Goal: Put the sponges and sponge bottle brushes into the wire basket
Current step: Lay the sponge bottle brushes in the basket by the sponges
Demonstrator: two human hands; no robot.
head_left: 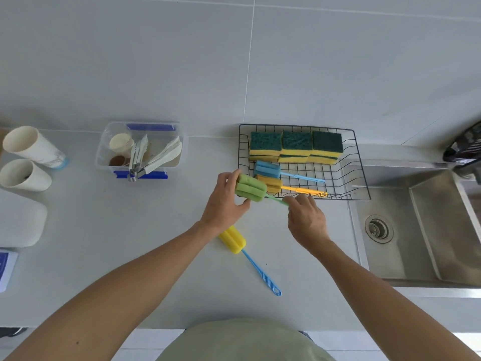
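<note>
A black wire basket stands on the counter by the wall. Several yellow-and-green sponges are stacked along its back. A blue sponge brush and an orange one lie in its front left part. My left hand grips the foam head of a green sponge brush just outside the basket's front left corner. My right hand pinches the same brush's green handle. A yellow sponge brush with a blue handle lies on the counter below my left wrist.
A steel sink with a drain sits right of the basket, a dark tap at its far edge. A clear plastic box of utensils stands at the left, two white cups further left, and a white board below them.
</note>
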